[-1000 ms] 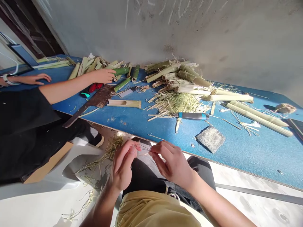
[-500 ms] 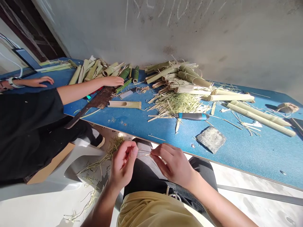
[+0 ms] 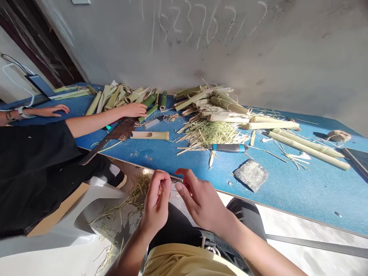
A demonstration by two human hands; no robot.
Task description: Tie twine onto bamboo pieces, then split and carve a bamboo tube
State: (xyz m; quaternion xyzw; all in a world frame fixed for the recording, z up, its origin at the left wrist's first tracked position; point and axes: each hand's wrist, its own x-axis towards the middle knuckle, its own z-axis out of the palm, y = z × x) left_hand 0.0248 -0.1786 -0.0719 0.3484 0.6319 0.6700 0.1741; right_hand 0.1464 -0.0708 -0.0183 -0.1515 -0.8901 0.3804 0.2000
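My left hand [image 3: 156,201] and my right hand [image 3: 201,201] are held close together over my lap, just below the near edge of the blue table [image 3: 301,188]. Both pinch with thumb and fingertips on a very thin pale sliver of bamboo [image 3: 172,180] that runs between them and is barely visible. On the table beyond lie a blue-and-grey handled knife [image 3: 228,148], a heap of fine bamboo shavings [image 3: 211,132] and a grey square of sandpaper [image 3: 251,174].
Cut bamboo tubes [image 3: 304,143] and split pieces [image 3: 207,99] lie along the wall. A person in black at the left rests a hand [image 3: 133,110] on green bamboo near a rusty cleaver [image 3: 115,134] and a slotted bamboo piece [image 3: 150,135]. Shavings litter a white chair [image 3: 94,207].
My hands have risen slightly toward the table edge and closed nearer together. The view has tilted up, showing more wall. The other person's hand has shifted a little on the bamboo.
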